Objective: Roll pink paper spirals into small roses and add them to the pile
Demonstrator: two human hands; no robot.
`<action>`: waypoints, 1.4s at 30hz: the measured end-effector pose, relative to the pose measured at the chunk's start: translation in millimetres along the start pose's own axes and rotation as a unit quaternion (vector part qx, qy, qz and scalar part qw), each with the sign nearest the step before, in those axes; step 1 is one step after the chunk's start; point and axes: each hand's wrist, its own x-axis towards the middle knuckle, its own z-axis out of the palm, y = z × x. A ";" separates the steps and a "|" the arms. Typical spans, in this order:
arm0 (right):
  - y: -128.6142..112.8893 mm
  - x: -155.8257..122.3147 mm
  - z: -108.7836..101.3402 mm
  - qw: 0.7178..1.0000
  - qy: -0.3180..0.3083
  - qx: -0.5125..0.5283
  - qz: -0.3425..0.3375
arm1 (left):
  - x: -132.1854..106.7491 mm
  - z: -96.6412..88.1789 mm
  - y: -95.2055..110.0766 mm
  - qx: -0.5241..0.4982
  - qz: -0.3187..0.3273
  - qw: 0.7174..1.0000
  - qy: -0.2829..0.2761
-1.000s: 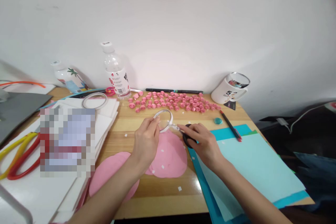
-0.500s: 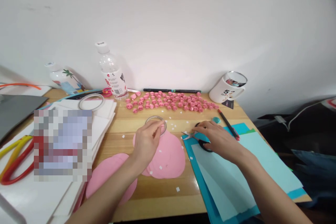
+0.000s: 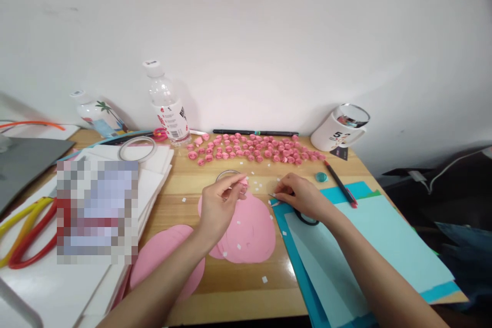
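My left hand (image 3: 219,207) is closed in a pinch on a small pink paper roll (image 3: 243,182). Just behind its fingers stands part of a tape ring (image 3: 226,173), and below lie overlapping pink paper circles (image 3: 249,230) dotted with white scraps. My right hand (image 3: 302,195) has its fingertips pressed together over the blades of a pair of scissors; what they grip, if anything, is hidden. One black scissor handle (image 3: 307,219) shows under the palm, above blue paper sheets (image 3: 346,256). Finished-looking pink rolls (image 3: 265,149) lie in a band beyond both hands.
Left: white papers (image 3: 161,174), another tape ring (image 3: 137,149), red-and-yellow-handled scissors (image 3: 31,236), a clear bottle (image 3: 167,102) and a white bottle (image 3: 98,115). Right: a white mug (image 3: 338,130), a red-tipped pen (image 3: 341,184) and a teal coil (image 3: 321,177). A black pen (image 3: 253,132) lies by the wall.
My right hand has slid left from the scissor handles toward the blades, and its fingers have closed together. My left hand's pinch has risen slightly, showing more of the pink roll.
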 end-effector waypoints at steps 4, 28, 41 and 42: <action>-2.5 -1.9 2.6 1.000 0.005 -0.021 0.006 | -0.5 0.8 -0.2 -0.012 -0.033 0.999 -0.021; -74.9 -8.1 -4.4 0.914 0.061 0.400 -0.016 | 1.0 5.3 -9.9 -0.068 -0.085 0.993 -0.050; -55.5 2.4 16.8 0.928 -0.008 0.372 -0.024 | 2.7 4.4 -13.1 -0.100 -0.201 0.969 -0.100; -54.3 2.4 17.2 0.927 -0.012 0.374 -0.024 | 3.1 4.5 -13.6 -0.100 -0.203 0.968 -0.107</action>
